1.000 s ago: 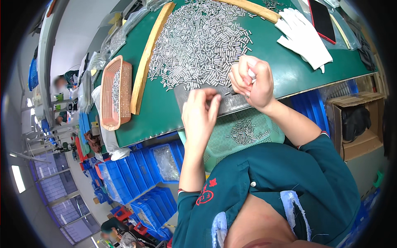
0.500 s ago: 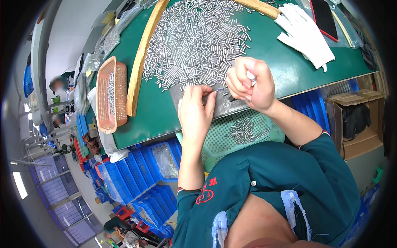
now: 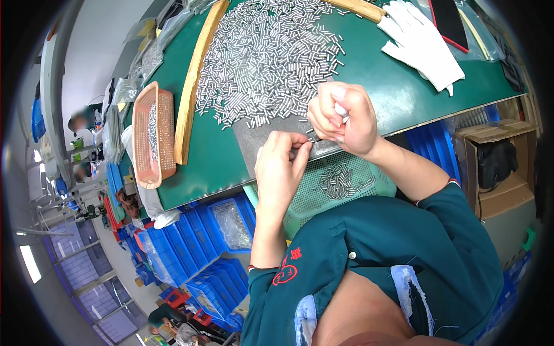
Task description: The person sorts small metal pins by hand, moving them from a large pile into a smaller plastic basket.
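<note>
My left hand (image 3: 279,170) is low over the grey plate (image 3: 248,138) at the table's near edge. Its thumb and forefinger pinch a small metal pin (image 3: 311,140). Just to the right, my right hand (image 3: 346,118) is a fist round a slim tool whose white end (image 3: 342,111) shows above the fingers; the rest of the tool is hidden. Beyond both hands, a heap of short silvery metal pins (image 3: 265,63) spreads over the green table. Below the table edge, a light green perforated basket (image 3: 300,209) has more loose pins (image 3: 340,180) in it.
Wooden strips (image 3: 193,92) flank the heap. An orange basket (image 3: 164,138) with pins stands at the left. White gloves (image 3: 424,49) and a red-edged phone (image 3: 449,23) lie at the far right. Blue bins (image 3: 187,236) and a cardboard box (image 3: 502,202) are below table level.
My left hand has drawn slightly nearer and to the right, its thumb and forefinger now closed on a pin. My right fist has shifted a little left, closer to it.
</note>
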Demonstrator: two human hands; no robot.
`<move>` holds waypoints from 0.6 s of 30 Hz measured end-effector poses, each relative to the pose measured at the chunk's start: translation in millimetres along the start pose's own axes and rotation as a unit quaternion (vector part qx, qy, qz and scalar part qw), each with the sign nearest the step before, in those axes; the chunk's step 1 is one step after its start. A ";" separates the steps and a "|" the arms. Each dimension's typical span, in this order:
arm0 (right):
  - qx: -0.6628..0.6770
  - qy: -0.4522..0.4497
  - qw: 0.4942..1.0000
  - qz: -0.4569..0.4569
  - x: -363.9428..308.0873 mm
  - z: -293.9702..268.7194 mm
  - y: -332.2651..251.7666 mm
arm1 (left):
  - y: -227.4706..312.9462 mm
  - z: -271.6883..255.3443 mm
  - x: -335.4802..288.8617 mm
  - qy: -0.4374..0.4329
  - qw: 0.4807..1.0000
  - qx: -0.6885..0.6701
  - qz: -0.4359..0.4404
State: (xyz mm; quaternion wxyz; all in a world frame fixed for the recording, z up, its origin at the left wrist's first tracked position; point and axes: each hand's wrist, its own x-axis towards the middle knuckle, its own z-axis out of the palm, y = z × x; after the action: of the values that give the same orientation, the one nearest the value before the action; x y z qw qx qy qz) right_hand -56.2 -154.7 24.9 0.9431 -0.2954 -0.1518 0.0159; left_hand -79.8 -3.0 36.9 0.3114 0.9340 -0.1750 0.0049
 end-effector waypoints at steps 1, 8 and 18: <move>-0.004 -0.003 1.000 -0.001 -0.1 -0.4 0.4 | 0.4 1.4 -1.1 -0.002 1.000 -0.001 0.000; -0.005 0.002 1.000 -0.009 -0.9 0.0 0.7 | -0.2 4.8 -4.5 0.016 1.000 -0.016 -0.012; -0.037 0.017 0.999 -0.034 -5.3 0.6 1.8 | 0.0 8.3 -6.8 0.038 0.999 -0.009 0.005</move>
State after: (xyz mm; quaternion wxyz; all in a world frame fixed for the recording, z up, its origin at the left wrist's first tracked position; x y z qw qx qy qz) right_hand -61.3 -153.5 22.8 0.9338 -0.3255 -0.1463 -0.0266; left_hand -87.0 -5.6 29.4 0.3263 0.9294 -0.1678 0.0400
